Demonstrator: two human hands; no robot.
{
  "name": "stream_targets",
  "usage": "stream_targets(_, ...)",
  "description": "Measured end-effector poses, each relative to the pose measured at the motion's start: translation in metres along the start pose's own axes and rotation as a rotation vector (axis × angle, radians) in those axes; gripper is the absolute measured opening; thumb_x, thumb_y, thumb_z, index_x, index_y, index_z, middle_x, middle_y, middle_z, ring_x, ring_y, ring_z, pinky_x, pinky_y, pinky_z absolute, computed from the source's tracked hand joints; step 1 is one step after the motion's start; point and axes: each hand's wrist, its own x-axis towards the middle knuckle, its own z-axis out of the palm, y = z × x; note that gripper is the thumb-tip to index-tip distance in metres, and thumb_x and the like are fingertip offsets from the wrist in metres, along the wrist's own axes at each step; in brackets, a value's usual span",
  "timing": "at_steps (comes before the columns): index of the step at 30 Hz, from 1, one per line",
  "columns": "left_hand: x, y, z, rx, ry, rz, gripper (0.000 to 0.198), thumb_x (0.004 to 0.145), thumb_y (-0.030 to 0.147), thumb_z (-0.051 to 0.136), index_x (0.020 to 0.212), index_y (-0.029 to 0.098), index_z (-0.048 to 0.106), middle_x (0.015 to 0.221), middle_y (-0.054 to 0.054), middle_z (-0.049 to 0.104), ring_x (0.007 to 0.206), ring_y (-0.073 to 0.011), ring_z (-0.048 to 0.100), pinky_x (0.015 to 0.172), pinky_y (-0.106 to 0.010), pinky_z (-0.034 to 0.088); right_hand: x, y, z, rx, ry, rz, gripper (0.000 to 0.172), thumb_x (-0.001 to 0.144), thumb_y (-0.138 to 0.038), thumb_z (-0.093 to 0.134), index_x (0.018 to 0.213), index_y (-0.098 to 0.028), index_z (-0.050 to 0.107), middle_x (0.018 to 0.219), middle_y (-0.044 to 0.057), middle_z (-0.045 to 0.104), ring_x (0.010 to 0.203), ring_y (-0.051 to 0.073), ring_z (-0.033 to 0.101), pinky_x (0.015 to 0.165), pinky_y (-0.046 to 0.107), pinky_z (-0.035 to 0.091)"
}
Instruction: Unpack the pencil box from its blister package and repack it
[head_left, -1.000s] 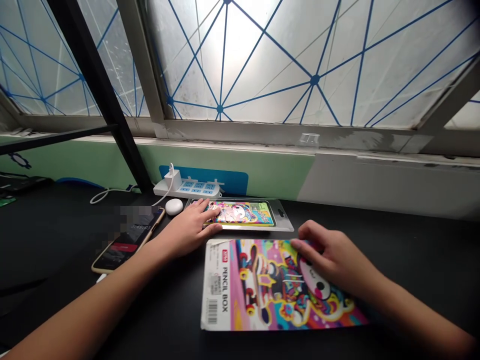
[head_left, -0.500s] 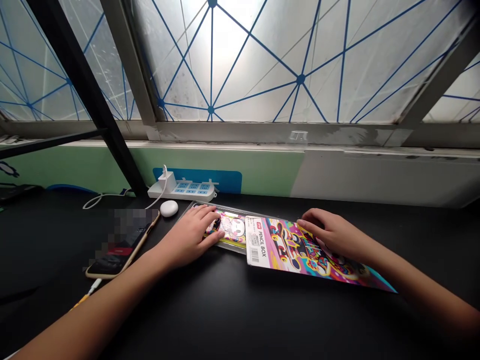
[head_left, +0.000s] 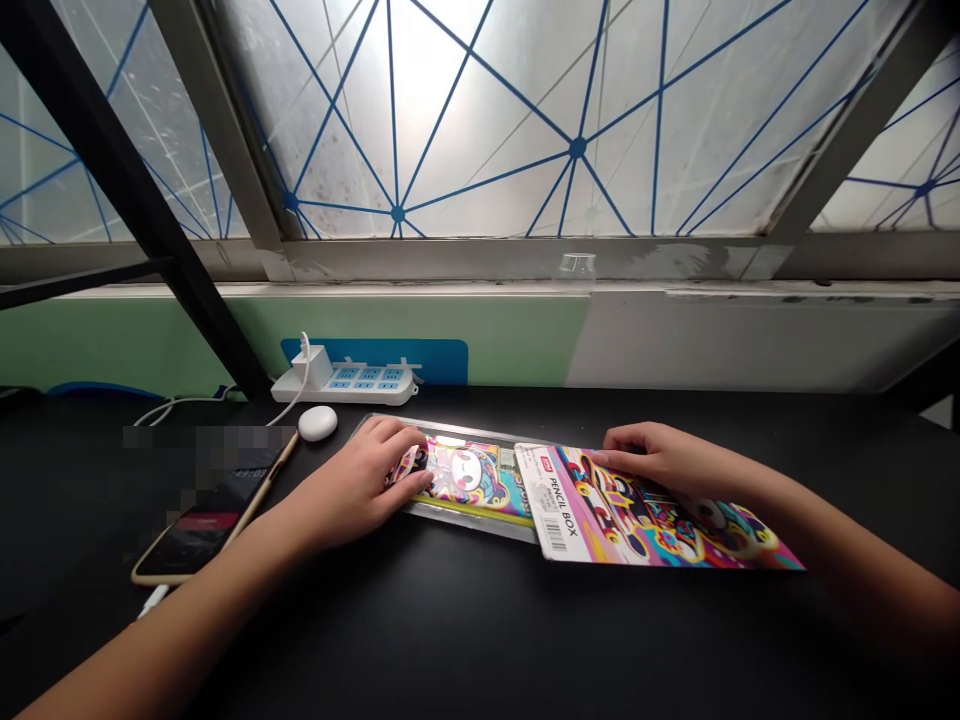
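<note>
A colorful pencil box (head_left: 469,473) with cartoon prints and a yellow-green edge lies in a clear plastic tray (head_left: 480,527) on the black tabletop. My left hand (head_left: 382,468) grips its left end, thumb on the near side and fingers over the far side. Overlapping its right end is a bright printed card (head_left: 600,510) marked "PENCIL BOX", with a white barcode strip at its left edge. My right hand (head_left: 652,455) holds this card by its far edge, the thumb on top and the other fingers partly hidden. The pencil box's right end is out of sight beneath the card.
Left of my left hand lies a phone (head_left: 206,525) with a cable plugged in. Behind it are a white rounded case (head_left: 317,423) and a white power strip (head_left: 352,380) with a charger. A black post (head_left: 150,220) slants at the left, before the window.
The card has slid right relative to the pencil box, with my right hand on it, baring more of the box. My left hand keeps its grip. The camera view has shifted slightly right.
</note>
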Motion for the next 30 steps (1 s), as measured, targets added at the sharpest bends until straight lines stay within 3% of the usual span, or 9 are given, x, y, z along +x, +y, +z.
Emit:
stream_targets(3, 0.001, 0.000, 0.000, 0.003, -0.005, 0.010, 0.034, 0.101, 0.047, 0.050, 0.125, 0.024, 0.057, 0.127, -0.010, 0.059, 0.124, -0.0297, 0.050, 0.105, -0.044, 0.044, -0.001, -0.001, -0.004, -0.003, 0.043, -0.027, 0.051, 0.086, -0.074, 0.054, 0.087, -0.024, 0.069, 0.082, 0.002, 0.071, 0.070, 0.020, 0.062, 0.058, 0.028, 0.045)
stream_targets(6, 0.001, 0.001, 0.000, 0.020, -0.018, 0.006, 0.035, 0.101, 0.047, 0.050, 0.126, 0.024, 0.057, 0.126, -0.010, 0.058, 0.123, -0.0299, 0.049, 0.105, -0.044, 0.043, -0.002, -0.016, 0.005, 0.000, 0.130, -0.072, 0.051, 0.085, -0.072, 0.057, 0.096, -0.025, 0.070, 0.093, 0.004, 0.074, 0.082, 0.023, 0.065, 0.067, 0.030, 0.047)
stream_targets(10, -0.001, 0.003, 0.000, 0.029, -0.045, -0.002, 0.038, 0.101, 0.048, 0.049, 0.129, 0.023, 0.056, 0.124, -0.010, 0.056, 0.121, -0.0302, 0.048, 0.104, -0.044, 0.042, -0.002, -0.029, 0.018, -0.004, 0.160, -0.041, 0.053, 0.083, -0.075, 0.056, 0.085, -0.024, 0.068, 0.079, 0.002, 0.069, 0.072, 0.020, 0.060, 0.058, 0.028, 0.041)
stream_targets(17, -0.002, 0.002, 0.002, -0.002, -0.044, -0.012, 0.037, 0.101, 0.045, 0.048, 0.131, 0.025, 0.057, 0.127, -0.010, 0.055, 0.122, -0.0299, 0.048, 0.105, -0.043, 0.042, 0.002, -0.004, 0.002, 0.022, 0.047, 0.042, 0.051, 0.077, -0.074, 0.066, 0.073, -0.022, 0.065, 0.066, -0.001, 0.060, 0.058, 0.015, 0.049, 0.050, 0.027, 0.032)
stream_targets(24, -0.002, 0.001, 0.004, 0.016, -0.040, -0.017, 0.039, 0.101, 0.046, 0.047, 0.133, 0.025, 0.058, 0.128, -0.010, 0.055, 0.122, -0.0306, 0.049, 0.105, -0.046, 0.042, 0.001, -0.005, -0.005, 0.065, 0.191, 0.022, 0.048, 0.075, -0.069, 0.070, 0.077, -0.022, 0.068, 0.068, 0.000, 0.064, 0.060, 0.016, 0.053, 0.051, 0.027, 0.035)
stream_targets(30, -0.002, -0.001, 0.006, 0.031, -0.036, -0.027, 0.041, 0.101, 0.048, 0.046, 0.134, 0.026, 0.057, 0.131, -0.011, 0.054, 0.122, -0.0306, 0.050, 0.106, -0.048, 0.043, 0.002, -0.002, -0.009, 0.095, 0.207, 0.021, 0.047, 0.070, -0.068, 0.074, 0.074, -0.022, 0.069, 0.065, 0.000, 0.065, 0.058, 0.016, 0.055, 0.051, 0.027, 0.037)
